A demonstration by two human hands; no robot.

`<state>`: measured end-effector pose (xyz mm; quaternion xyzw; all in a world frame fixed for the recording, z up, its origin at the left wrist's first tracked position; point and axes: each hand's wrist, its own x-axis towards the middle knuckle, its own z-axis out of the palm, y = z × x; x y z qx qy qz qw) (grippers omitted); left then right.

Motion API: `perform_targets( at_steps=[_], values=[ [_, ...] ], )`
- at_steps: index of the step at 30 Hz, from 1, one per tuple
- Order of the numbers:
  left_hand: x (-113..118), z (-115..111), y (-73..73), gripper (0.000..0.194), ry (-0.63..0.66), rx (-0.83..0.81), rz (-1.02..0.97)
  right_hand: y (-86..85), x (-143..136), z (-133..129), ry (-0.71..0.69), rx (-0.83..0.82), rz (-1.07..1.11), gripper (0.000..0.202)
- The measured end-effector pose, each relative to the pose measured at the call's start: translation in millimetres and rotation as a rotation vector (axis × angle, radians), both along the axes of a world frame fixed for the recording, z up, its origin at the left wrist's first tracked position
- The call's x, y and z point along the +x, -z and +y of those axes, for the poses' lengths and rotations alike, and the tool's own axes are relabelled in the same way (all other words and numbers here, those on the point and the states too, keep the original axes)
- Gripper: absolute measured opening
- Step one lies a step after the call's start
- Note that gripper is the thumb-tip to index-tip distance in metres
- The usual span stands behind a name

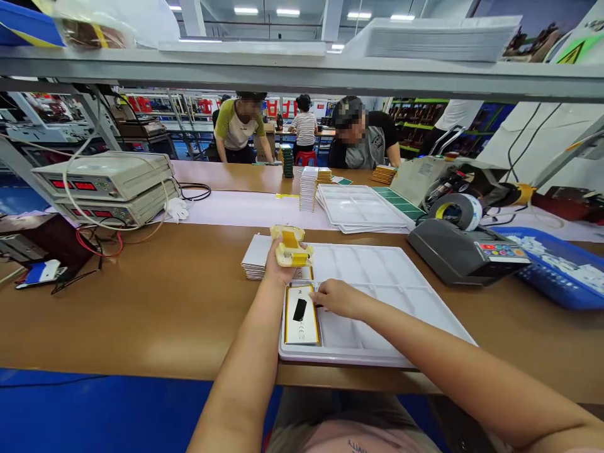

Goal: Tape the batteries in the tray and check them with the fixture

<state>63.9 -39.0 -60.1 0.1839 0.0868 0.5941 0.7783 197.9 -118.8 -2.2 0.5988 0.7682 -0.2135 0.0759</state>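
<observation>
My left hand (pixel 278 269) is closed around a cream-coloured plastic holder with yellow tape (pixel 291 246), raised over the tray's back left corner. Below it, a flat white pouch battery (pixel 302 330) with yellow edges and a strip of black tape lies in the front left compartment of a white divided tray (pixel 377 267). Part of another battery (pixel 303 273) shows behind it, mostly covered by my left hand. My right hand (pixel 342 298) has its fingers pinched together at the battery's right edge. A small dark bit shows under those fingertips, too small to name.
A stack of white sheets (pixel 255 257) stands left of the tray. Farther back are more white trays (pixel 363 204). A grey tape machine (pixel 465 248) and blue basket (pixel 557 267) sit right, power supplies (pixel 108 182) left. Two people (pixel 361 135) work opposite under a metal shelf (pixel 302 72).
</observation>
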Motion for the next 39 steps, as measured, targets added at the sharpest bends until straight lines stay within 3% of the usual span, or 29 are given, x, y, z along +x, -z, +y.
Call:
perform_targets(
  at_steps=[5, 8, 12, 14, 16, 20, 23, 27, 30, 33, 35, 39],
  values=[
    [-3, 1, 2.9, 0.026, -0.044, -0.006, -0.044, 10.2, -7, -10, 0.067, 0.001, 0.063, 0.030],
    [-4, 0, 3.7, 0.026, -0.051, 0.011, -0.070, 17.2, -16, -16, 0.068, -0.018, 0.267, 0.019],
    [-5, -1, 4.2, 0.028, -0.044, 0.030, -0.076, 18.3, -14, -16, 0.262, -0.301, 0.559, 0.011],
    [-6, -2, 4.0, 0.028, -0.064, 0.031, -0.085, 9.0, 3, -15, 0.284, -0.420, 0.589, 0.013],
    [-6, -3, 2.6, 0.027, -0.091, 0.029, -0.099, -8.5, 27, -11, 0.235, -0.433, 0.599, 0.013],
    [-4, -11, -7.5, 0.032, -0.044, 0.028, -0.113, -52.7, 57, 16, 0.220, -0.206, 0.649, 0.020],
    [-1, -20, -18.5, 0.044, 0.037, 0.074, -0.132, -66.1, 41, 50, 0.196, 0.005, 0.674, 0.019],
    [0, -25, -24.8, 0.051, 0.065, 0.092, -0.135, -52.1, -2, 86, 0.108, 0.112, 0.501, 0.015],
    [-4, -24, -24.0, 0.053, 0.075, 0.081, -0.117, -46.2, -19, 92, -0.041, 0.117, 0.317, 0.019],
    [-10, -25, -28.0, 0.057, 0.051, 0.074, -0.122, -54.2, -13, 91, -0.102, 0.276, 0.071, 0.032],
    [-16, -28, -35.0, 0.060, 0.014, 0.087, -0.114, -59.4, -3, 93, -0.027, 0.384, -0.069, 0.038],
    [-36, -33, -49.7, 0.060, -0.170, 0.158, -0.080, -47.2, 8, 102, 0.037, 0.367, -0.256, 0.029]
  ],
)
